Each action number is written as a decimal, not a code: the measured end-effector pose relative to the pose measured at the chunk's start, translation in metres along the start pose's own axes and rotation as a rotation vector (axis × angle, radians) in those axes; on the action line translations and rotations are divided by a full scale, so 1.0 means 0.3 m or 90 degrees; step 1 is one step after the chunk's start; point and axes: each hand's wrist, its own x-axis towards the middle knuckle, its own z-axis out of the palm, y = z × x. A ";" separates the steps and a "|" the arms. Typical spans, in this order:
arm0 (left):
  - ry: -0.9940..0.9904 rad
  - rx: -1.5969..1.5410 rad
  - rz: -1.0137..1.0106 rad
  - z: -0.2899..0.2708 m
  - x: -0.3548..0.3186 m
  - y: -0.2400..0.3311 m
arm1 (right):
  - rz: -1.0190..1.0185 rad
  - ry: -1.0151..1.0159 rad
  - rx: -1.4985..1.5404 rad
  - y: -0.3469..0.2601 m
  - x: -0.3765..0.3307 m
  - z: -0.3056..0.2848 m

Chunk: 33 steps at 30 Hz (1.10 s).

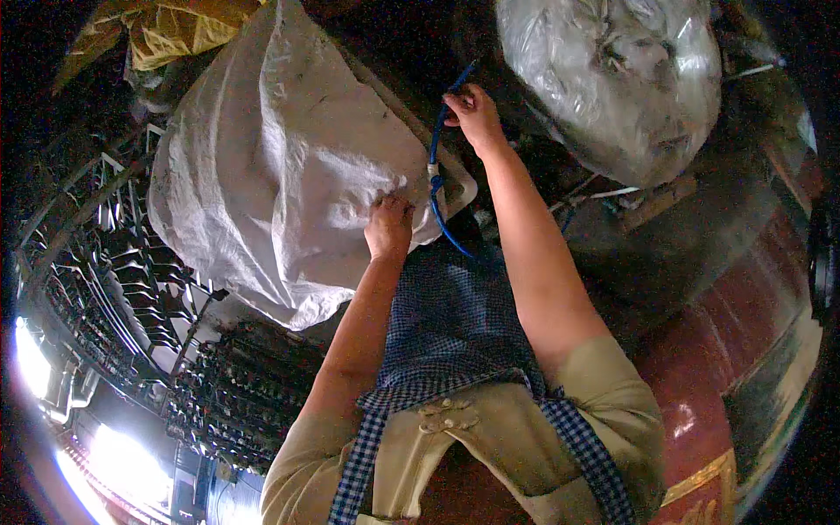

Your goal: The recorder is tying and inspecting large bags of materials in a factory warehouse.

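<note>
A large white cloth-like sheet or sack (280,149) bulges in folds at the left. My left hand (390,226) is against its right side, fingers curled and closed on the white material. Farther forward and to the right, my right hand (473,114) pinches a thin blue cord (436,140) near its upper end. The cord runs down past a small whitish fitting (432,169) and curves toward my checked apron (455,306). Behind the cord shows a pale rounded edge (462,194) beside the white material; what it belongs to is mostly hidden.
A big bundle in clear plastic (626,87) stands at the far right. Racks of dark metal parts (131,289) line the left side, with more dark parts (245,394) nearer. Yellow sheeting (184,35) lies far left. A reddish-brown panel (700,350) rises at the right.
</note>
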 end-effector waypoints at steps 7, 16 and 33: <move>0.290 0.063 0.331 0.029 -0.005 0.070 | -0.028 0.018 -0.017 -0.007 -0.023 -0.037; 0.055 0.398 0.684 -0.037 0.142 0.096 | -0.081 0.016 -0.064 0.001 -0.001 -0.066; -0.054 0.452 0.448 -0.111 0.115 0.012 | -0.282 0.268 -0.331 0.132 0.001 0.083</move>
